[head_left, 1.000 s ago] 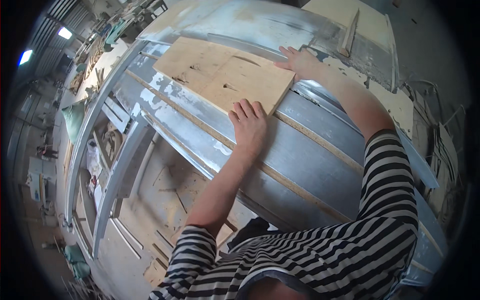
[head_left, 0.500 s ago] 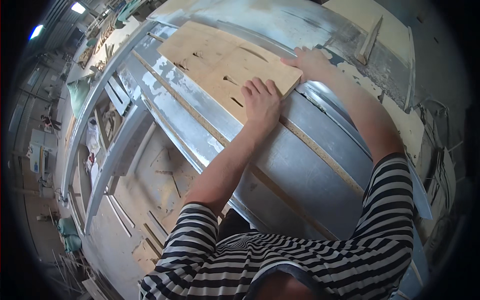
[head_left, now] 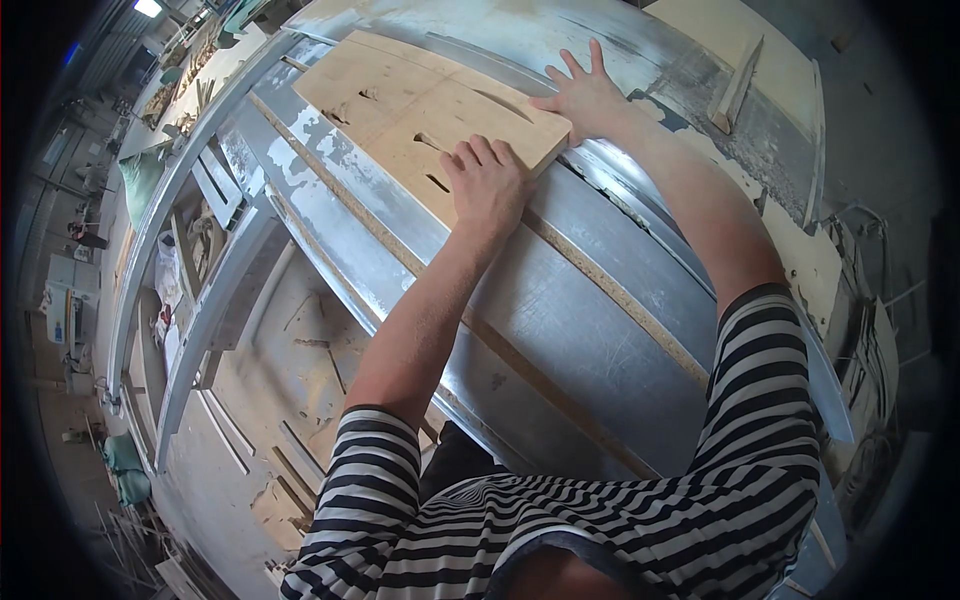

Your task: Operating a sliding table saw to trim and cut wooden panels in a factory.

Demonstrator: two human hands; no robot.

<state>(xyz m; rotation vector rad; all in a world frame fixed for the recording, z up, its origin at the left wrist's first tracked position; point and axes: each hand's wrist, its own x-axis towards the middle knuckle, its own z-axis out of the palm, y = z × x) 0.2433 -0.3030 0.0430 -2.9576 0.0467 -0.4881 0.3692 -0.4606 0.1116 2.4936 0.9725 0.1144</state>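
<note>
A flat pale plywood board [head_left: 395, 115] with several slots cut in it lies on a saw-like metal bed [head_left: 575, 320]. My left hand [head_left: 487, 182] is on its near end, with bent fingers over the top face and the palm toward the end edge; the thumb is hidden. By the board's right corner is my right hand [head_left: 588, 105], its fingers spread wide. That hand's palm side is turned away, so any contact with the corner is hard to make out.
Narrow particleboard-coloured strips [head_left: 615, 290] run lengthwise along the bed. A curved metal rail [head_left: 190, 140] bounds the left side. A loose wooden wedge [head_left: 737, 85] lies at the back right. Wood offcuts [head_left: 290, 485] are on the floor at lower left.
The board has slid a little away and to the left along the bed, with my left hand following it. My right hand's fingers have spread apart and lifted from the board's side.
</note>
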